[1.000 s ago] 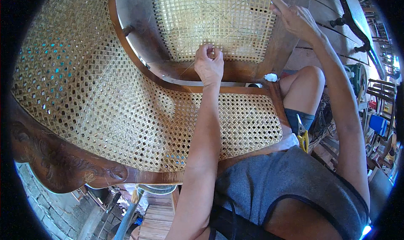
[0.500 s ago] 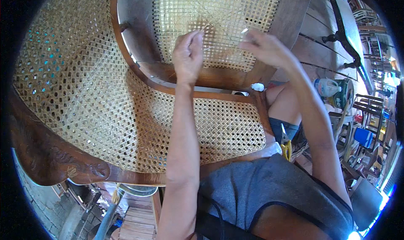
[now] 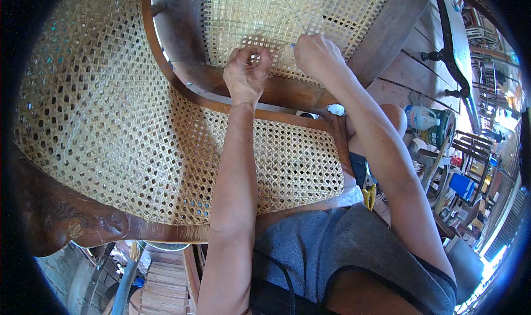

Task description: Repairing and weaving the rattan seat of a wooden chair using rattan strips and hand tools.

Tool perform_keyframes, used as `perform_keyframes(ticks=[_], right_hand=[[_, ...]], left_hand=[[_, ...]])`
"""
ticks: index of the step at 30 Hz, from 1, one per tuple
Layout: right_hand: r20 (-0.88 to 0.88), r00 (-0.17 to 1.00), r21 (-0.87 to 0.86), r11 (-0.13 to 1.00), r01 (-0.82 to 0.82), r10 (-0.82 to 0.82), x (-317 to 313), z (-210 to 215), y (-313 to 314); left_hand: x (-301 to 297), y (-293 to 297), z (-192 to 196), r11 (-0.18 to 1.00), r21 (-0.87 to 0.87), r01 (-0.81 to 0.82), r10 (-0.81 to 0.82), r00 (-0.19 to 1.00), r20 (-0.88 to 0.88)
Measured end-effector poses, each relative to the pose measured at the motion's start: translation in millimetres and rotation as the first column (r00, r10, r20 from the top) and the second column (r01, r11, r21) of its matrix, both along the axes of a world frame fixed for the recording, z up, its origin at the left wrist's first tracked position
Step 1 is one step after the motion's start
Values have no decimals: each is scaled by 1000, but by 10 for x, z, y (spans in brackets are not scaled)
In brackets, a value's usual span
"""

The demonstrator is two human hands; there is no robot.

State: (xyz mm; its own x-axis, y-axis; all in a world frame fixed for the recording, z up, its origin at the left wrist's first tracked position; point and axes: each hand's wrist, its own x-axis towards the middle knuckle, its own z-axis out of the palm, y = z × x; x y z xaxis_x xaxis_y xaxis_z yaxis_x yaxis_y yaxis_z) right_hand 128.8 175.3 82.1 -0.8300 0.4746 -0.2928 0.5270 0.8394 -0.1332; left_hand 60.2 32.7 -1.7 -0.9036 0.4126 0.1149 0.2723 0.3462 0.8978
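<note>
A white plastic jug (image 3: 422,117) with a looped handle is at the right, just beside a dark green bucket (image 3: 444,128); whether the jug stands inside it or in front of it cannot be told, and the contents of both are hidden. Farther right, a blue box (image 3: 462,186) sits among crowded items, its inside out of sight.

The left hand (image 3: 247,74) is raised at the near edge of the open-weave cane panel (image 3: 260,16), which spans the top middle of the view within a dark wooden frame (image 3: 381,36). Its thumb and forefinger curl toward each other in a ring; whether they pinch a strand cannot be made out. The right hand (image 3: 319,58) is near it, over the lower right part of the same panel, fingers folded closed around a small pale-blue piece (image 3: 293,45) whose tip pokes out toward the left hand.

Nearer the person, the denser cane webbing (image 3: 110,127) stretches from the far left to beneath the left forearm, bordered below by a carved wooden rail (image 3: 105,224). A white wad (image 3: 336,109) rests at the frame's corner, and yellow-handled scissors (image 3: 369,196) lie partly hidden by the right forearm.
</note>
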Motion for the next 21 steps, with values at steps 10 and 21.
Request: perform_keyframes(ticks=[10,21], right_hand=[[-1,1000,52,998,-24,24,2,73,-87],[285,958,202,976,-84,24,61,421,58]], left_hand=[[-32,59,-150,998,-35,50,-51,998,-33],[107,195,20,994,-19,107,-107,994,19]])
